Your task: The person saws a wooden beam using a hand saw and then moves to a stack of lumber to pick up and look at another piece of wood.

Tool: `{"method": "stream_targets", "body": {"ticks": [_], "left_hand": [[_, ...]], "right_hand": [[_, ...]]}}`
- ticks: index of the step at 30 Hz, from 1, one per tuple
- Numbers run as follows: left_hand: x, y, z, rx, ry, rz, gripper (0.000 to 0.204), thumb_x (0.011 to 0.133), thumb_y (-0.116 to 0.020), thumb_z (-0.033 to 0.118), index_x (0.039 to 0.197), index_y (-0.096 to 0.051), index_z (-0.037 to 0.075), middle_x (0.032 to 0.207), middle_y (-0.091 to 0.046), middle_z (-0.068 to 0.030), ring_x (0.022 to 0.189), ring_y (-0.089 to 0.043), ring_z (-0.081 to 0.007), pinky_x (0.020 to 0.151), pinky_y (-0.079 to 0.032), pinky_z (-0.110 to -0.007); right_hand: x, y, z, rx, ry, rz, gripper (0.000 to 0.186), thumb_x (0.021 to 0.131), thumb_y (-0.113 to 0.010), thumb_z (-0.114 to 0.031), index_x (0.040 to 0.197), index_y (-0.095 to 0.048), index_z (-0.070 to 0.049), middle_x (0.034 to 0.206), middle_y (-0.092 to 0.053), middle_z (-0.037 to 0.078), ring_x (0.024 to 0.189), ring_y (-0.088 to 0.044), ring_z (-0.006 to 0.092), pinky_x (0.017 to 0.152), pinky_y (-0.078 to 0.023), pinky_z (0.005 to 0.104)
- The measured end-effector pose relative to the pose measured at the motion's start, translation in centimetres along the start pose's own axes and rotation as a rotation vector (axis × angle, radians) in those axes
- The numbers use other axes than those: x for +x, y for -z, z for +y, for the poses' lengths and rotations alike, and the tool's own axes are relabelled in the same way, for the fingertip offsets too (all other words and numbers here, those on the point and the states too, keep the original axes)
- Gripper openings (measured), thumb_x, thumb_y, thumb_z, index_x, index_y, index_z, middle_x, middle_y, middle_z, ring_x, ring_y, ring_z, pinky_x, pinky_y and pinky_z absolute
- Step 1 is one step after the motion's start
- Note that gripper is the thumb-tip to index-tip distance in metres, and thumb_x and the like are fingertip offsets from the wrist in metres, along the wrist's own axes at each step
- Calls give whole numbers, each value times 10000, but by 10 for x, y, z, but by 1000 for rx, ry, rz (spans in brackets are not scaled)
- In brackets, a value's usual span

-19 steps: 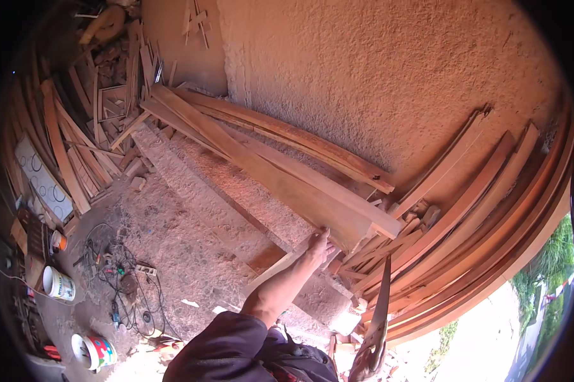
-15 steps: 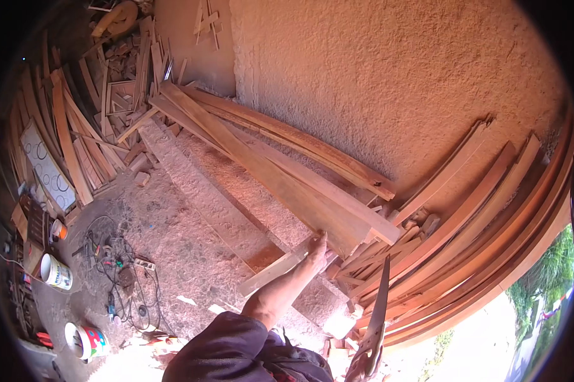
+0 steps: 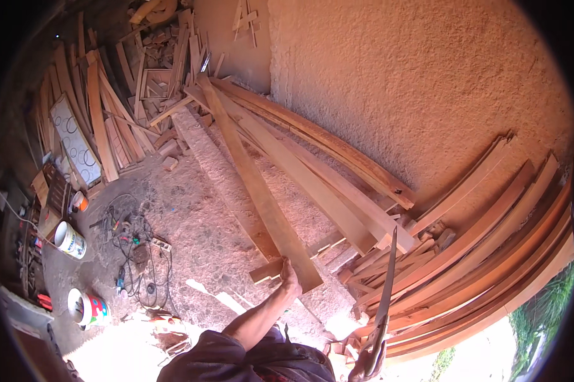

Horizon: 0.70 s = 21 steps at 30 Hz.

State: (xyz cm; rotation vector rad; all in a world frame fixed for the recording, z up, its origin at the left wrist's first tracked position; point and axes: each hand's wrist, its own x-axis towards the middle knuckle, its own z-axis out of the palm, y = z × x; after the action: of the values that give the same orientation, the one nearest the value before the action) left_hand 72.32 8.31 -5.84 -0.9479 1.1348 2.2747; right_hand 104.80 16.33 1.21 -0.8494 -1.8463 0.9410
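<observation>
My left hand [image 3: 290,278] is closed on the left edge of a long wooden board [image 3: 252,191], close to its near end. The board slants away toward the wall, its far end resting on other lumber. Beneath its near end, a short wooden crosspiece [image 3: 266,271] shows beside my hand. At the lower right, my right hand [image 3: 367,361] grips a handsaw [image 3: 387,296] by the handle, the blade pointing up and away. The saw stands apart from the held board.
More boards [image 3: 325,184] lie right of the held one, along a rough plaster wall [image 3: 420,76]. Curved-looking planks [image 3: 465,254] stack at right. Tangled cables [image 3: 140,261], a white bucket [image 3: 70,240] and a colourful bucket [image 3: 88,308] sit on the left floor. Scrap wood fills the far left.
My left hand has swung the board's near end leftward, away from the boards beside it, which now show more. The saw stays in my right hand. The view has shifted somewhat.
</observation>
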Motion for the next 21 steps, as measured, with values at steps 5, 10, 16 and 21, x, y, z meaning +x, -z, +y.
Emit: {"method": "stream_targets", "body": {"ticks": [5,10,16,21], "left_hand": [[19,9,-8,-7,-35,199,786,903,-508,708,1334,-541,51,1270,-591,-55,1107,-565,-191,941,-483,-392],[23,48,-17,-219,-17,-47,702,935,-436,698,1244,-594,87,1113,-657,-41,975,-647,-190,854,-565,-361],[28,86,-26,-221,99,-449,673,867,-398,800,912,-615,165,729,-615,-27,633,-611,-185,571,-531,-380],[25,91,-25,-212,201,-365,767,725,-431,926,662,-560,173,549,-520,-12,475,-498,-176,499,-435,-350]], "right_hand": [[8,-17,-4,-41,311,-53,525,920,-628,-228,1328,-525,87,1239,-618,270,930,-693,312,833,-521,409],[24,-26,-35,-146,479,-180,514,903,-604,-200,1332,-528,73,1243,-617,271,949,-684,340,822,-527,410],[33,-29,-45,-108,450,-320,447,909,-558,-183,1303,-576,28,1262,-604,281,991,-665,446,755,-555,448],[35,-35,-45,-143,520,-354,440,898,-576,-168,1285,-583,41,1242,-616,276,1005,-668,443,775,-559,446]]}}
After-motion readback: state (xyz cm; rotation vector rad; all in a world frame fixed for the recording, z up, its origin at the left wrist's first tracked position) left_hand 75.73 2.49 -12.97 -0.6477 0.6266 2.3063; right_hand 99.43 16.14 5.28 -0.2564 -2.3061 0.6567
